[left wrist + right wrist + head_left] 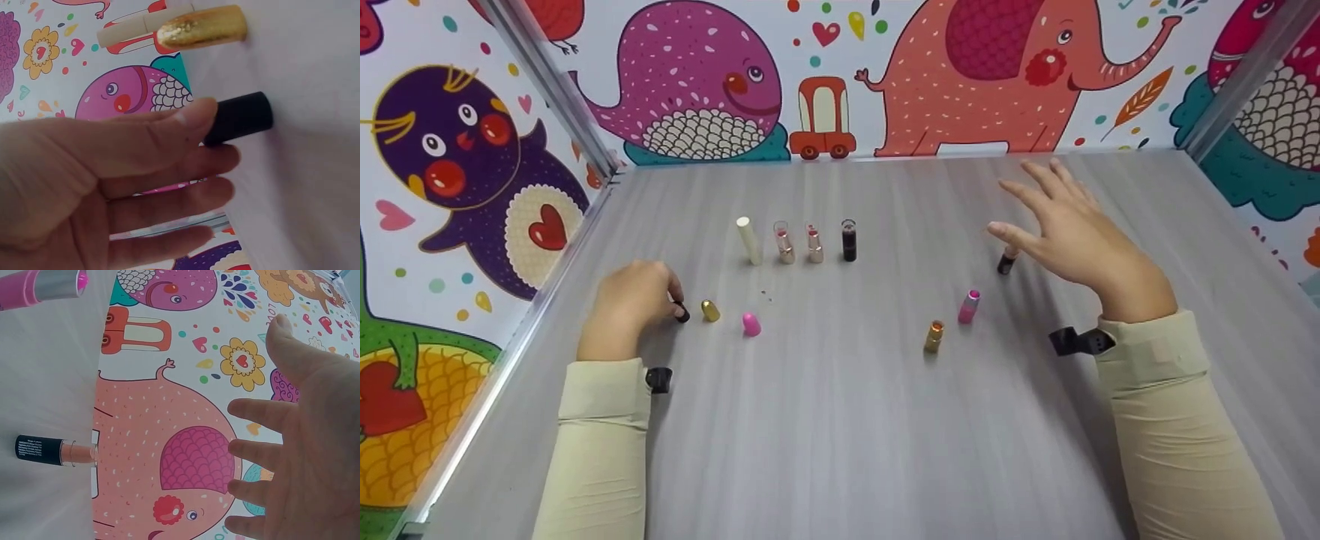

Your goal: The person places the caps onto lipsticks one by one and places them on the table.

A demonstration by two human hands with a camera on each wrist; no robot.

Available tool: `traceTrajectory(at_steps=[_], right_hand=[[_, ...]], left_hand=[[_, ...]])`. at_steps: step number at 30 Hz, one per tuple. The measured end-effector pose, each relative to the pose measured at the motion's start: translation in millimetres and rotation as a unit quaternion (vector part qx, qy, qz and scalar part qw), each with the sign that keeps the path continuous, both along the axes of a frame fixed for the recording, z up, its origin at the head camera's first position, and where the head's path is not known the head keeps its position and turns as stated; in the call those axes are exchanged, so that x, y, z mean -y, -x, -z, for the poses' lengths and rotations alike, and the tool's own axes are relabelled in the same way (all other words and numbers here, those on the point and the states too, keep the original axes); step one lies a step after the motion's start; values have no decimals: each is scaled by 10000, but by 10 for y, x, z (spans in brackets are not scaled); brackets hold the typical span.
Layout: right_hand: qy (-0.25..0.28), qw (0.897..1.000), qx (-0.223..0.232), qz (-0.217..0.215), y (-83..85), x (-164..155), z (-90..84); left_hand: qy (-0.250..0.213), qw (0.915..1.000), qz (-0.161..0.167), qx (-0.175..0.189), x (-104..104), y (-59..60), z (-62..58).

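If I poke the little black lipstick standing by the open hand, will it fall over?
Probably. The black lipstick stands upright on a narrow base and is taller than it is wide, so a poke near the top would likely tip it. Being round, it may then roll across the smooth table. It looks small, so likely light.

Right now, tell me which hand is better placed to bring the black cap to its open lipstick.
Left. The left hand already pinches the black cap; the right hand hovers open above the black lipstick.
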State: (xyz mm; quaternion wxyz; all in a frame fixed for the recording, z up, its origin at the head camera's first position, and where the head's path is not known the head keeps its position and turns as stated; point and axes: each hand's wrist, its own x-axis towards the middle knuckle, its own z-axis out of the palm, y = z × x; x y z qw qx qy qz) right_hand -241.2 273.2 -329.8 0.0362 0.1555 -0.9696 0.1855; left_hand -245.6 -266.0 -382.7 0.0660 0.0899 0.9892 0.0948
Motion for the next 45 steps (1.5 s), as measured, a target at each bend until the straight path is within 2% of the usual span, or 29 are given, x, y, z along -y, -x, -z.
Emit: traceTrajectory(at_steps=[6, 12, 17, 23, 30, 37, 45], right_hand=[[39, 9998, 146, 149, 32, -82, 2], [62, 9972, 648, 367, 112, -250, 62], [36, 9922, 1152, 473, 201, -396, 188], [376, 9858, 1600, 353, 285, -504, 390], [578, 9845, 1655, 58, 370, -517, 582], [816, 9860, 1445, -170, 433, -473, 770], [985, 9870, 1259, -134, 477, -471, 886]], left_hand=[[56, 9999, -13, -100, -15, 1, 13], [191, 9996, 41, -218, -12, -7, 17], [184, 9996, 20, -234, -6, -4, 18], [177, 9996, 11, -216, -1, -17, 27], [183, 9998, 10, -117, -26, -19, 13], [204, 9997, 85, -125, -34, -10, 2], [199, 9995, 98, -230, -15, -6, 19]])
